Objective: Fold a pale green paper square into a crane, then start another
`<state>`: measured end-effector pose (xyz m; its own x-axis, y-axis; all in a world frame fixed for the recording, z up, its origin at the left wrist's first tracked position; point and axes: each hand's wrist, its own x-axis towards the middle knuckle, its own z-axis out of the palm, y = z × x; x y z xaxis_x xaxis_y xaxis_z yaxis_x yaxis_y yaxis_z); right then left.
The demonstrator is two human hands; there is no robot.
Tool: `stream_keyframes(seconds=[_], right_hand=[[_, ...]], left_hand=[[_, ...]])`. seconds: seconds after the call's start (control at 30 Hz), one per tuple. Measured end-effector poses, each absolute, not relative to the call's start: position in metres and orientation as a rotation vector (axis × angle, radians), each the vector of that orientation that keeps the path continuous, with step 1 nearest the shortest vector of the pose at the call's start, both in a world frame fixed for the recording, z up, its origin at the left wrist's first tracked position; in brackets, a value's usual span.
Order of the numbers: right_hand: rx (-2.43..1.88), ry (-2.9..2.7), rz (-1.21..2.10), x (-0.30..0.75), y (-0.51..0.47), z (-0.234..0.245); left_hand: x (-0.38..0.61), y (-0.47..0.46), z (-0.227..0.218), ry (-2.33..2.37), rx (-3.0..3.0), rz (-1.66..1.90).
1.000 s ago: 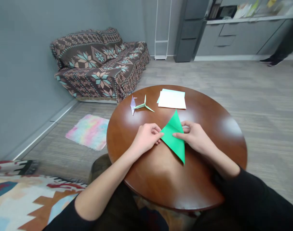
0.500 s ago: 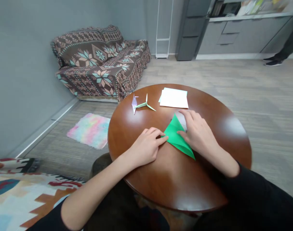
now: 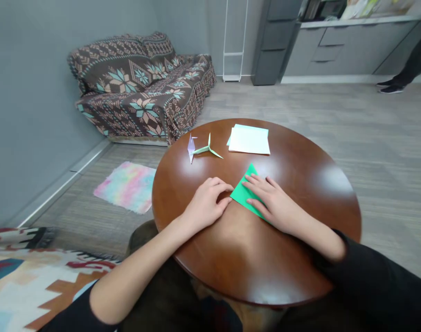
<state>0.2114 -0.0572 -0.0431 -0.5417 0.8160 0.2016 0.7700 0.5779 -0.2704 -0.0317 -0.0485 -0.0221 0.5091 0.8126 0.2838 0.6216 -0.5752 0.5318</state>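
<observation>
A green sheet of origami paper (image 3: 241,194), folded into a triangle, lies on the round brown table (image 3: 231,258). My right hand (image 3: 271,200) rests flat over its right part with fingers spread, hiding much of that side. At the paper's left corner, the thumb and index fingertip of my left hand (image 3: 210,200) close in on the tip. Farther back on the left stand a purple folded paper crane (image 3: 190,150) and a pale green folded paper figure (image 3: 206,149) with thin points, touching or nearly so.
A stack of white and pale blue paper (image 3: 249,139) lies at the table's back. Beyond are a sofa with a patterned cover (image 3: 141,92), a pastel rug (image 3: 127,186) and grey cabinets (image 3: 330,53). A person's legs (image 3: 409,64) show at the far right.
My right hand has come down from the paper's raised upper layer and now presses flat on it. The green paper lies flatter. My left hand has stayed by the left corner.
</observation>
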Motion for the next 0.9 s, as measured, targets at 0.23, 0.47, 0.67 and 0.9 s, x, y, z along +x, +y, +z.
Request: stream_keyframes(seconds=[0.23,0.47,0.67,0.9], right_hand=[[-1.274,-2.511,0.221,0.213,-0.056,-0.04],[-1.139,-2.62,0.118,0.208,-0.057,-0.026],[-1.102,-2.63,0.275,0.209,-0.062,-0.024],[-0.939,-2.727,0.301,0.217,-0.055,-0.016]], left_hand=[[-0.048,-0.065,-0.023,1.01,2.668,0.646],[-0.053,-0.062,-0.019,1.024,2.734,0.515],[-0.055,-0.074,-0.013,0.948,2.763,0.454],[-0.058,-0.085,-0.009,0.77,2.721,0.446]])
